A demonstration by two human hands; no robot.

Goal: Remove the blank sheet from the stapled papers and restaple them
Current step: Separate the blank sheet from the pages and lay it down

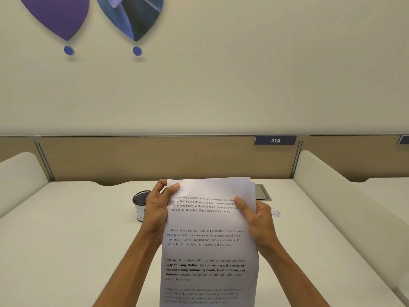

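printed papers [210, 240], upright, held above desk

the papers [210, 238] run off the bottom edge, their lowest paragraph blurred. they hide part of a grey panel [263, 192] set in the worktop [66, 229]. the left hand [156, 207] covers the mesh cup's [139, 201] right side. a small crumpled scrap [275, 212] is too blurred to identify. the staple cannot be made out.

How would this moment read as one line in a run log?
left hand: grips stapled papers at top corner | right hand: grips right edge | papers: held above desk | top sheet: printed | stapler: not seen
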